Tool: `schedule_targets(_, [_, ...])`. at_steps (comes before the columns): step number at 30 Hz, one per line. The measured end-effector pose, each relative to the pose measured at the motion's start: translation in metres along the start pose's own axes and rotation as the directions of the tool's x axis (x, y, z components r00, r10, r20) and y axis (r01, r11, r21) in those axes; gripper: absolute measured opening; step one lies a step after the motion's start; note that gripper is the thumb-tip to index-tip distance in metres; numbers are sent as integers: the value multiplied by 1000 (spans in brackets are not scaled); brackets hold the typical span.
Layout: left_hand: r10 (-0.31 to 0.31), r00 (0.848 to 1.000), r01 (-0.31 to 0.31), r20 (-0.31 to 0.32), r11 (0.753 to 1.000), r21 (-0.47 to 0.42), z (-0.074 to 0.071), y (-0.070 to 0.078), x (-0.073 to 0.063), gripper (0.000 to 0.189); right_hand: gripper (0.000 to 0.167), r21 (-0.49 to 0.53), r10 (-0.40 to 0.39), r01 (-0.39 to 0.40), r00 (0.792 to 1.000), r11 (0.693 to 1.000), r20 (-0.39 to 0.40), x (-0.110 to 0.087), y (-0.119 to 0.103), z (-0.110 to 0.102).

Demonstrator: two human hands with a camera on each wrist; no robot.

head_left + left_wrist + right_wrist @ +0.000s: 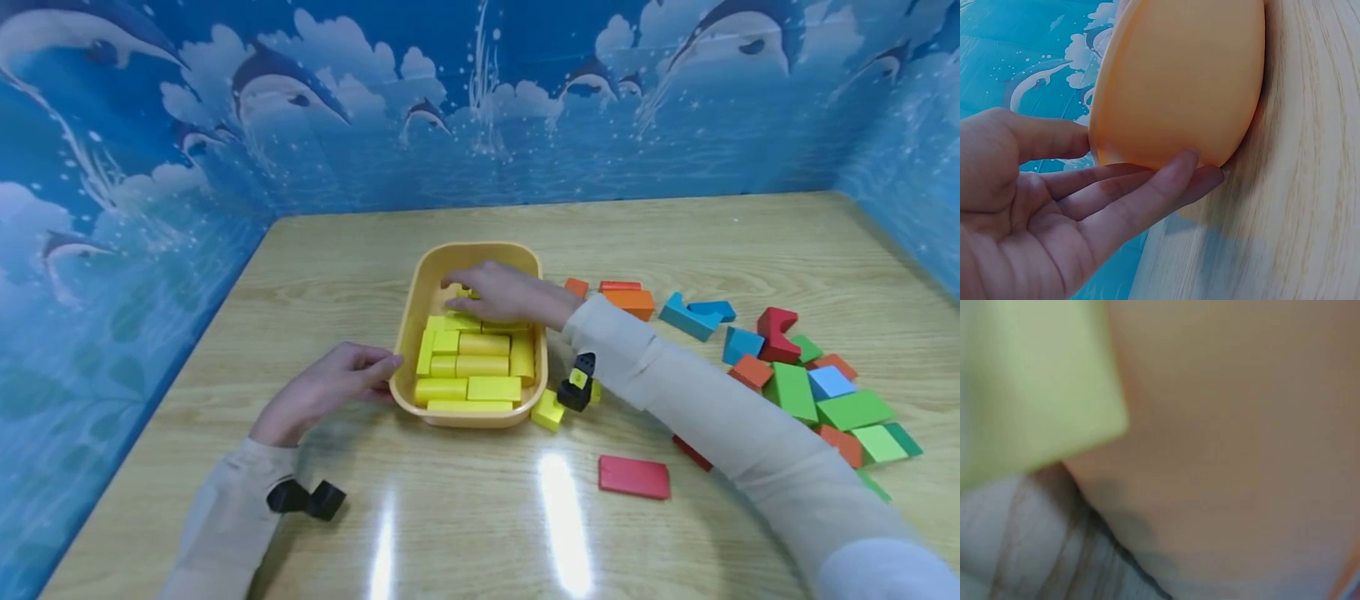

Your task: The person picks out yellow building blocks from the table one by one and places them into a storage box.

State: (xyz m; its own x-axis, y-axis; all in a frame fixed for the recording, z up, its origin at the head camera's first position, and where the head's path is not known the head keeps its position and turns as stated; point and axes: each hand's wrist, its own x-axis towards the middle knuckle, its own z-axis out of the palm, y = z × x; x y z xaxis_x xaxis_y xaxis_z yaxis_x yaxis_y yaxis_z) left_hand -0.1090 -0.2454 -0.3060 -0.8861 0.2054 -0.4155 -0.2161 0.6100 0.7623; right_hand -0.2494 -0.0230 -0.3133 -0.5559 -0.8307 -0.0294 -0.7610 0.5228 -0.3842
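Observation:
A yellow-orange plastic bin holds several rows of yellow toy blocks, some flat, some rounded. At its left side, my left hand steadies it. In the left wrist view, the thumb meets the rim while nearly straight fingers lie against the outer wall. My right hand reaches into the far part of the bin, with a small yellow block between thumb and fingers; the hand hides most of it. A blurred yellow block fills a corner of the right wrist view.
A yellow block lies by the bin's near right corner, under the right wrist camera. Farther right are a flat red block, orange blocks, blue blocks and a pile of green blocks. Dolphin-printed sheeting walls the table.

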Motion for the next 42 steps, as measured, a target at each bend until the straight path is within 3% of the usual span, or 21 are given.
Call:
schedule_targets(4, [-6,1000,6,-3,1000,3,1,0,1,43,51,40,19,-17,998,999,-54,-16,1,-7])
schedule_targets(8, [6,1000,-6,-4,1000,-4,1,0,0,43,49,-7,3,-4,989,1000,-148,-43,-3,-13])
schedule_targets(13, [13,1000,-13,1,1000,-17,1,-1,-3,46,30,-142,-94,55,953,988,-288,-87,-10,-4])
schedule_targets(16, [22,1000,-21,7,999,-27,0,-1,-4,47,16,-190,-114,54,940,980,-321,-112,-15,5])
schedule_targets(20, [74,997,-72,20,995,-66,0,-4,-4,45,16,-166,-9,-43,954,985,-300,-138,-21,9])
schedule_targets(24, [99,995,-96,31,992,-86,0,-6,-5,44,25,-151,90,-122,975,981,-202,-157,-24,12])
schedule_targets(32, [107,994,-105,30,992,-76,1,-6,-4,46,21,-116,60,-68,995,991,-75,-175,-16,22])
schedule_targets(42, [97,995,-94,28,993,-75,1,-4,-4,45,25,-129,70,-80,994,988,-82,-171,-5,27])
